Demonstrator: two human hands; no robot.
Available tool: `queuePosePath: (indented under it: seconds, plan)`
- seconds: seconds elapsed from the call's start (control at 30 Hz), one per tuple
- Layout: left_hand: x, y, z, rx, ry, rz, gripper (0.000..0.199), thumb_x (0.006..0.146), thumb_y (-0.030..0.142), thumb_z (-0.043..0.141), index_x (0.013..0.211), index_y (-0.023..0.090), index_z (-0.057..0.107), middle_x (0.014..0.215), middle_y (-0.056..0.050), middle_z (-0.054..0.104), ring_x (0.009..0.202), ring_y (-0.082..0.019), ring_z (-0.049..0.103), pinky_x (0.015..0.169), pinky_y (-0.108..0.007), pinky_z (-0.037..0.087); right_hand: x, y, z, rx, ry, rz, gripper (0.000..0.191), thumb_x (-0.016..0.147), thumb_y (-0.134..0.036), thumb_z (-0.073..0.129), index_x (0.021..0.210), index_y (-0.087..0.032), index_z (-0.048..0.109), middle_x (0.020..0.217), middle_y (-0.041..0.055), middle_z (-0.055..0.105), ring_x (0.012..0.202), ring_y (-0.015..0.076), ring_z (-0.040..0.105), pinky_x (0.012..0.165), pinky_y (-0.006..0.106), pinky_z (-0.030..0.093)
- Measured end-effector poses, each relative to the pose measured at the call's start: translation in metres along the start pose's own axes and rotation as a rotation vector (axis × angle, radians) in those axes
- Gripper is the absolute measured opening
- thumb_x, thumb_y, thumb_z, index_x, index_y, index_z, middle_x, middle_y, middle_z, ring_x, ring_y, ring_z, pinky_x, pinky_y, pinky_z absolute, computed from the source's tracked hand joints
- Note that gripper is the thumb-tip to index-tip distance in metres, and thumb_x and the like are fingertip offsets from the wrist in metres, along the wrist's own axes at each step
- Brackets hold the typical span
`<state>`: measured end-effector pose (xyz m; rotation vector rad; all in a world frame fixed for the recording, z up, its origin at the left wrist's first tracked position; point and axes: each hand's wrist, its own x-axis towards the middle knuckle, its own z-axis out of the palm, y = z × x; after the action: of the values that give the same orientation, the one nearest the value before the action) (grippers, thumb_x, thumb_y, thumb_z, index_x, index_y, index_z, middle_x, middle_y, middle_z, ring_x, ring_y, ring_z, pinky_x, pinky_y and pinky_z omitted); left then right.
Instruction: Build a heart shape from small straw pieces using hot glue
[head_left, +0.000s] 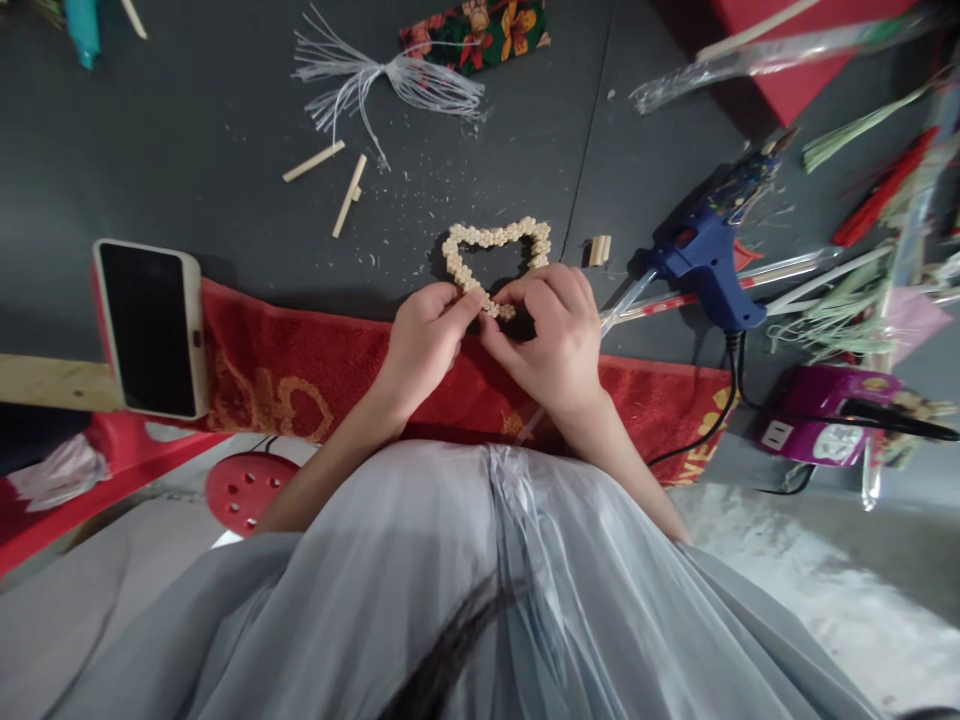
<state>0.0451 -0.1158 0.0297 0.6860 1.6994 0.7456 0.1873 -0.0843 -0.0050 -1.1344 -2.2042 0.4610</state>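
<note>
A heart-shaped frame of small pale wooden pieces [491, 237] stands out against the dark tabletop [225, 200], its point toward my body. At the lower left part of the heart, my left hand [429, 340] pinches the strand between thumb and fingers. My right hand [551, 335] grips the heart near its point and right side, fingers curled over it. Part of the right side is hidden behind those fingers. Beneath both wrists runs a red towel [270, 350] with yellow patterns along the table's near edge.
A blue hot glue gun [709, 255] lies to the right, its cord crossing the towel. Farther right is a purple power box [829, 415]. A phone [150, 328] rests at left. Short wooden sticks [349, 195] and white string [390, 75] lie beyond the hands.
</note>
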Motion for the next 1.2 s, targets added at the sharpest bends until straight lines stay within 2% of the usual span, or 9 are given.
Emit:
queuePosePath:
  seconds: [0.17,0.43,0.67,0.93,1.2]
  plan:
    - [0.002,-0.003,0.000,-0.030,-0.027,0.036,0.038,0.087,0.042,0.057,0.060,0.021,0.041,0.051,0.006,0.033,0.046,-0.007,0.031,0.043,-0.024,0.024,0.002,-0.007,0.002,-0.088,0.016,0.010,0.007,0.089,-0.028,0.055,0.085,-0.022,0.055,0.087,0.0053,0.058,0.082,0.0202,0.053,0.079,0.039,0.048]
    - [0.003,-0.003,0.000,-0.037,-0.019,0.050,0.040,0.089,0.040,0.059,0.059,0.021,0.041,0.050,0.006,0.034,0.045,-0.007,0.032,0.043,-0.025,0.024,0.002,-0.012,0.002,-0.164,-0.075,0.079,0.013,0.092,-0.031,0.047,0.086,-0.021,0.052,0.090,0.0057,0.051,0.089,0.0218,0.051,0.085,0.045,0.048]
    - [0.002,-0.005,0.000,-0.084,-0.023,0.080,0.040,0.089,0.041,0.059,0.059,0.021,0.043,0.049,0.006,0.034,0.045,-0.007,0.031,0.044,-0.025,0.024,0.003,-0.014,0.004,-0.219,-0.056,0.085,0.016,0.093,-0.033,0.047,0.083,-0.021,0.051,0.088,0.0049,0.050,0.088,0.0214,0.050,0.084,0.045,0.049]
    - [0.003,-0.008,0.001,-0.072,-0.013,0.067,0.042,0.089,0.045,0.060,0.060,0.022,0.040,0.050,0.006,0.033,0.048,-0.008,0.032,0.045,-0.025,0.024,0.004,-0.014,0.008,-0.223,-0.086,0.085,0.019,0.094,-0.033,0.044,0.080,-0.021,0.049,0.086,0.0046,0.048,0.090,0.0227,0.050,0.087,0.047,0.048]
    - [0.008,-0.011,0.001,-0.023,0.002,0.078,0.043,0.091,0.037,0.060,0.057,0.021,0.038,0.055,0.005,0.035,0.051,-0.009,0.035,0.048,-0.025,0.027,0.002,-0.014,0.010,-0.128,-0.125,0.121,0.016,0.093,-0.032,0.047,0.080,-0.022,0.050,0.089,0.0065,0.050,0.096,0.0263,0.051,0.091,0.052,0.047]
